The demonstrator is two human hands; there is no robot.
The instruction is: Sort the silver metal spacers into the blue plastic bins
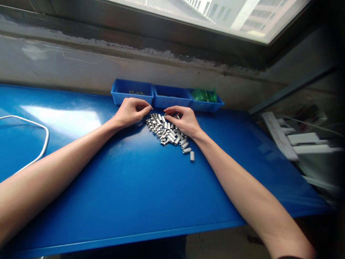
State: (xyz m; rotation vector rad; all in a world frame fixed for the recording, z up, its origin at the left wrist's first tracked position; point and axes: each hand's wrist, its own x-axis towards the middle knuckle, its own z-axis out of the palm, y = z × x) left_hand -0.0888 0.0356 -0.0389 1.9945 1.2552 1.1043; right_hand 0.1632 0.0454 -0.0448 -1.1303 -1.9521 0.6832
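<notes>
A heap of short, flat-sided metal sleeves (pixel 170 135) lies on the blue tabletop, with a few strung out toward its near right. My left hand (pixel 132 113) is at the heap's left edge, thumb and index fingertips brought together; whatever is between them is too small to make out. Over the far right part of the heap, my right hand (pixel 184 120) is bent round with its thumb and forefinger tips close together at the sleeves. A metal sleeve seems to be at those tips, though the fingers partly cover it.
Three joined blue bins stand behind the heap: the left bin (pixel 132 99) holds small metal parts, the middle bin (pixel 172 103) some dark contents, the right bin (pixel 207 106) green packets (pixel 203 95). A white cable (pixel 46 135) curves at left. White pieces (pixel 307 144) lie at right.
</notes>
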